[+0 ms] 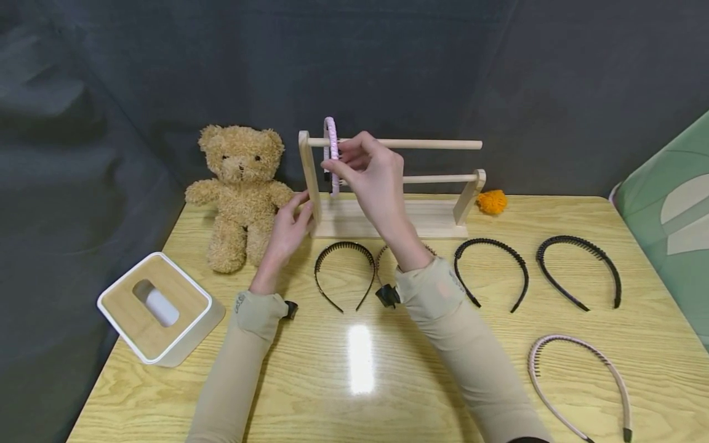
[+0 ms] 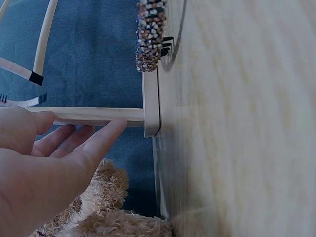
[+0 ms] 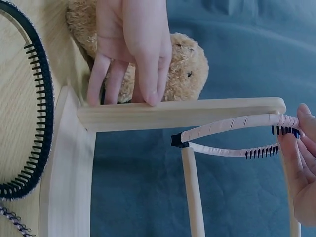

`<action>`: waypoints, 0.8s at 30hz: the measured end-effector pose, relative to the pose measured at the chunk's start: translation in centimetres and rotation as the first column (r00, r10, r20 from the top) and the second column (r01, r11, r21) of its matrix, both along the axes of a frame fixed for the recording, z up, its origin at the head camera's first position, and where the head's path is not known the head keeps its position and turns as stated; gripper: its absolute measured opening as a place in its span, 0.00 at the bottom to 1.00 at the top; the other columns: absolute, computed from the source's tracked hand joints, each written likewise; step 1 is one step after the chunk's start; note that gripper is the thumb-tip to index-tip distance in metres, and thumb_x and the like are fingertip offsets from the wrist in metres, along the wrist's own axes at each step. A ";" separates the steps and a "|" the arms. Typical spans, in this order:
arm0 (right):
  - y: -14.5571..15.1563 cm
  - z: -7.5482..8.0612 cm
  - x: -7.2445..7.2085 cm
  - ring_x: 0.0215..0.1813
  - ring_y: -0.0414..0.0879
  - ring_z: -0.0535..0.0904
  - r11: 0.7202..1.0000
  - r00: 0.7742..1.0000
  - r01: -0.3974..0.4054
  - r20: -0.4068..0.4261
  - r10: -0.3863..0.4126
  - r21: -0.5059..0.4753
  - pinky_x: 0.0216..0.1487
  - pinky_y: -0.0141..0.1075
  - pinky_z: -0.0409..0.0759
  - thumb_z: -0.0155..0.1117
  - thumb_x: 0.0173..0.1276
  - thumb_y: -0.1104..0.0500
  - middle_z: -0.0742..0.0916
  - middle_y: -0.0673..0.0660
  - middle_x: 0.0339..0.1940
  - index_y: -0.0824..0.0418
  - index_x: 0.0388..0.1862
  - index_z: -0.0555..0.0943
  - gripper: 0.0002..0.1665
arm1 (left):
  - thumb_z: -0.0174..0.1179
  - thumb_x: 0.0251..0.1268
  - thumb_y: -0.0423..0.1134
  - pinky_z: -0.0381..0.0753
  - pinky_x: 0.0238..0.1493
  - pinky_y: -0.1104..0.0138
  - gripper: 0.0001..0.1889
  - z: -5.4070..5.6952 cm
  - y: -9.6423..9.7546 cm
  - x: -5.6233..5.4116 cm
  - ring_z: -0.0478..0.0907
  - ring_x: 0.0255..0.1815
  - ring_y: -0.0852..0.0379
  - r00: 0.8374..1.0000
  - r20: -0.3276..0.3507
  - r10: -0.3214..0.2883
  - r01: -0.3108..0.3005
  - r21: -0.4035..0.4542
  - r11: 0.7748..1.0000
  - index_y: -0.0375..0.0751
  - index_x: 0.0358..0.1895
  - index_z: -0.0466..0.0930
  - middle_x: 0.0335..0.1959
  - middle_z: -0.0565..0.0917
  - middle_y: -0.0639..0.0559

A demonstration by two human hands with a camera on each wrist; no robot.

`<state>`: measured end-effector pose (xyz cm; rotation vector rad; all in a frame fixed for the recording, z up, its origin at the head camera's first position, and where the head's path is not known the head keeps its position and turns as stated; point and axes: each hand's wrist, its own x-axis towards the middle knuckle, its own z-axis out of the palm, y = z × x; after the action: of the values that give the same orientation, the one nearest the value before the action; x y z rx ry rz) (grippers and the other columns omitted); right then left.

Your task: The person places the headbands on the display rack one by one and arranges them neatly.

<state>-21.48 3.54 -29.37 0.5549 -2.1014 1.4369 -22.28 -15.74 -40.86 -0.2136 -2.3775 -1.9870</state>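
Note:
A light wooden rack (image 1: 388,220) with two horizontal rods stands at the back of the table. My right hand (image 1: 379,178) pinches a pink wrapped headband (image 1: 334,138) by its curved part, in the right wrist view (image 3: 234,123) near its black comb teeth. The headband stands at the left end of the upper rod (image 1: 432,144), close to the left post. Its black-tipped ends overlap the lower rod (image 3: 192,192) in that view. My left hand (image 1: 289,229) touches the outer side of the left post (image 2: 98,115) with nearly straight fingers.
A teddy bear (image 1: 242,178) sits left of the rack, behind a white tissue box (image 1: 124,289) with a wooden lid. Several dark headbands (image 1: 493,242) lie before the rack; a pink one (image 1: 617,375) lies front right. An orange pompom (image 1: 492,202) sits by the right post.

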 end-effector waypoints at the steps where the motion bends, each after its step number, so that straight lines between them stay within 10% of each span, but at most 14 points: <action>1: -0.1 0.0 0.0 0.37 0.46 0.89 1.000 1.000 0.001 0.009 -0.001 0.003 0.41 0.33 0.90 0.83 0.65 0.59 0.92 0.58 0.37 0.67 0.46 0.88 0.16 | 0.48 0.90 0.36 0.82 0.70 0.50 0.24 0.0 0.0 0.0 0.79 0.67 0.32 1.000 -0.001 0.001 -0.001 -0.001 1.000 0.32 0.80 0.68 0.75 0.73 0.32; 24: -2.1 -0.3 -0.6 0.37 0.47 0.90 0.999 1.000 -0.002 -0.019 0.003 0.046 0.41 0.31 0.90 0.82 0.67 0.59 0.92 0.59 0.38 0.67 0.47 0.88 0.16 | 0.48 0.90 0.36 0.84 0.69 0.53 0.24 -0.1 -0.1 -0.2 0.80 0.67 0.34 1.000 0.011 -0.003 0.004 -0.006 1.000 0.33 0.80 0.68 0.77 0.72 0.35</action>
<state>-22.03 1.48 -29.67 0.5862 -2.1243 1.3827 -22.44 -15.81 -40.93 -0.2078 -2.3912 -1.9885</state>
